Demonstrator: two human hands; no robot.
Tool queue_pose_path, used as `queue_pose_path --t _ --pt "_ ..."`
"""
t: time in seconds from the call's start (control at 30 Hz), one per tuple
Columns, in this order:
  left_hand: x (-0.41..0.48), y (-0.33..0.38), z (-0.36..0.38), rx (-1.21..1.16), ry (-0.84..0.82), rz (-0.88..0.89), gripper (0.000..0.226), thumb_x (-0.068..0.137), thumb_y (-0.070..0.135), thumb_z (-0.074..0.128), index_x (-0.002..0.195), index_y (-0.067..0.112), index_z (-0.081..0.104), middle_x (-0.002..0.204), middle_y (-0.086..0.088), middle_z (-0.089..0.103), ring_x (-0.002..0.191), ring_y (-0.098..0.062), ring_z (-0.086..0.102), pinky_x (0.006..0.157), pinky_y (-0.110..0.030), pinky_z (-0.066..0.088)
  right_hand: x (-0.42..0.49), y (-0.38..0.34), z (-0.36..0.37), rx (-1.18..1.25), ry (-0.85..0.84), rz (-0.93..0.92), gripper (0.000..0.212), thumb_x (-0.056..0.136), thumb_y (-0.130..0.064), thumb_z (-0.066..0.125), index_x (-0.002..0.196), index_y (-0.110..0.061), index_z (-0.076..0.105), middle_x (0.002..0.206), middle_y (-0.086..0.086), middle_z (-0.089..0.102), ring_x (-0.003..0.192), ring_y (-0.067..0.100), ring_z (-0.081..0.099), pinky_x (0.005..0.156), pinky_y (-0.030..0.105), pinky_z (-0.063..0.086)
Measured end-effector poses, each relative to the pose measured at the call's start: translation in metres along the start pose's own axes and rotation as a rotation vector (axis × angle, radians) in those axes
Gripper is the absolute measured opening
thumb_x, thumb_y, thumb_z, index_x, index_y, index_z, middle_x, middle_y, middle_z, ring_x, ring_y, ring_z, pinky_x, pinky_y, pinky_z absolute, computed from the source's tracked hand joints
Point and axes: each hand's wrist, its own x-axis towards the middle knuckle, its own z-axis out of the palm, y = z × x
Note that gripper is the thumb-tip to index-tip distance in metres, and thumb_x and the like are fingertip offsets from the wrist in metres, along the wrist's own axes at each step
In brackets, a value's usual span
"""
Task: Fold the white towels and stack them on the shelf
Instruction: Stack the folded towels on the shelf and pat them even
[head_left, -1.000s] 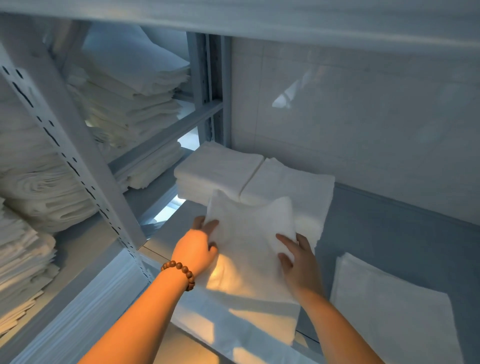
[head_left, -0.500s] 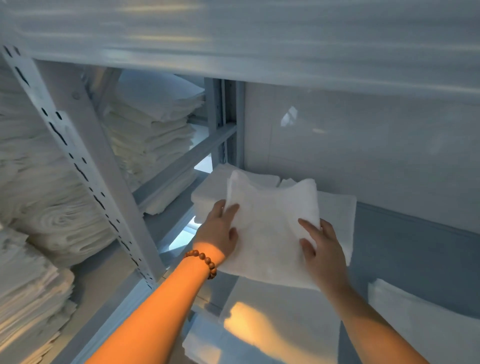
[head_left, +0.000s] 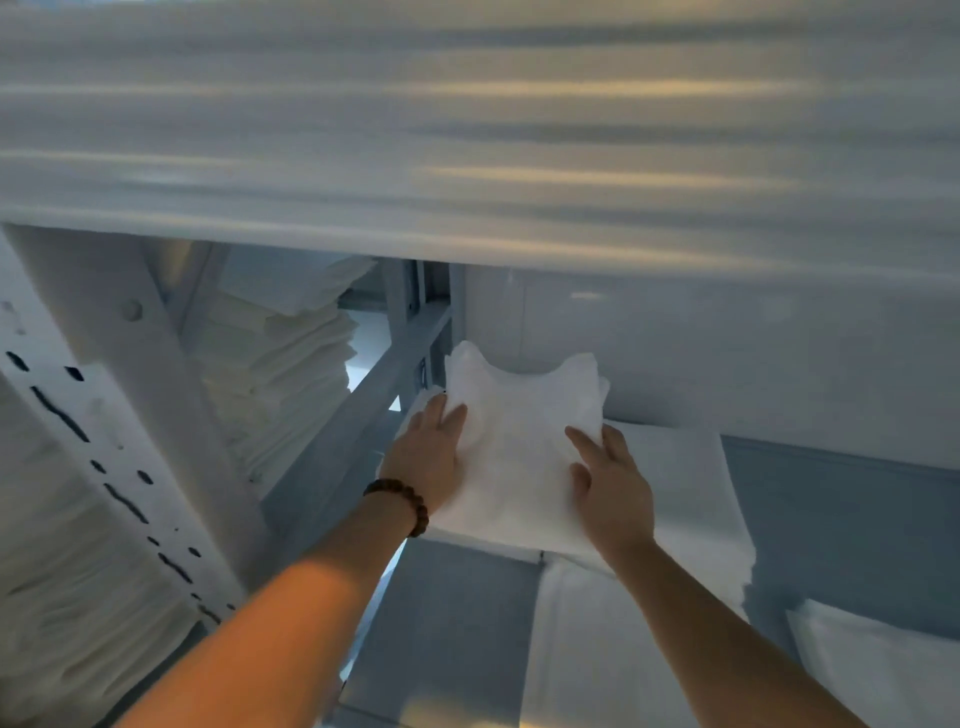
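Note:
A folded white towel (head_left: 519, 447) is held between both hands over the back left of the grey shelf (head_left: 841, 519). My left hand (head_left: 428, 457), with a bead bracelet at the wrist, grips its left edge. My right hand (head_left: 610, 488) grips its right edge. The towel's far corners stick up against the back wall. Beneath and to the right of it lies a stack of folded white towels (head_left: 696, 499); the left stack is hidden by the held towel.
An upper shelf board (head_left: 467, 156) hangs low over the opening. A perforated metal upright (head_left: 104, 467) stands at left, with tall piles of white towels (head_left: 291, 374) in the bay beyond. More white towels (head_left: 587, 649) lie at the shelf's front, another (head_left: 883, 670) at right.
Both hands have carried the folded towel up and deeper into the shelf, from the front edge to above the stacks at the back. The view has tilted upward.

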Motion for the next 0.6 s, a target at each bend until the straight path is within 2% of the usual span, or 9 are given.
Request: queue_pose_path --t 0.07,0.17,0.3,0.43,0.53,0.6 --pt "0.019 -0.006 0.005 -0.01 -0.012 -0.028 0.057 0.086 0.006 0.041 0.141 0.019 0.029 0.153 -0.006 0.014 0.131 -0.03 0.033 0.103 -0.042 0.039 0.019 -0.003 0.012 -0.024 -0.011 -0.004 0.045 0.095 -0.019 0.044 0.137 -0.032 0.043 0.15 0.003 0.031 0.129 0.022 0.043 0.094 0.036 0.045" --pt "0.047 -0.015 0.018 0.023 -0.011 -0.097 0.059 0.087 0.006 0.041 0.142 0.022 0.027 0.154 -0.003 0.012 0.135 -0.027 0.027 0.101 -0.042 0.037 0.046 -0.003 0.034 -0.025 -0.026 -0.015 0.046 0.094 -0.018 0.043 0.138 -0.032 0.042 0.148 0.005 0.032 0.129 0.023 0.043 0.093 0.036 0.046" --pt "0.075 -0.029 0.035 0.113 -0.004 -0.103 0.057 0.09 0.008 0.04 0.144 0.021 0.026 0.157 -0.004 0.008 0.14 -0.026 0.021 0.105 -0.043 0.037 0.076 -0.002 0.062 -0.034 -0.032 -0.035 0.047 0.094 -0.016 0.043 0.138 -0.032 0.042 0.146 0.002 0.032 0.124 0.023 0.045 0.09 0.036 0.047" --pt "0.09 -0.043 0.054 0.212 -0.024 -0.116 0.049 0.091 0.01 0.041 0.138 0.018 0.032 0.152 -0.009 0.014 0.133 -0.029 0.03 0.1 -0.04 0.04 0.089 -0.004 0.093 -0.081 -0.05 -0.038 0.045 0.094 -0.018 0.043 0.137 -0.029 0.041 0.146 0.003 0.031 0.122 0.024 0.046 0.09 0.036 0.048" --pt "0.093 -0.051 0.07 0.232 -0.075 -0.161 0.037 0.091 0.006 0.037 0.127 0.015 0.041 0.144 -0.013 0.023 0.117 -0.03 0.041 0.093 -0.04 0.044 0.091 -0.002 0.114 -0.086 -0.137 0.017 0.043 0.095 -0.018 0.04 0.137 -0.028 0.04 0.146 0.004 0.029 0.125 0.026 0.043 0.094 0.037 0.047" --pt "0.09 -0.056 0.082 0.222 -0.129 -0.202 0.035 0.091 0.006 0.034 0.124 0.014 0.043 0.139 -0.014 0.025 0.116 -0.032 0.04 0.095 -0.042 0.043 0.095 0.0 0.12 -0.102 -0.184 0.029 0.042 0.096 -0.019 0.038 0.137 -0.026 0.04 0.146 0.005 0.027 0.125 0.027 0.043 0.096 0.038 0.045"
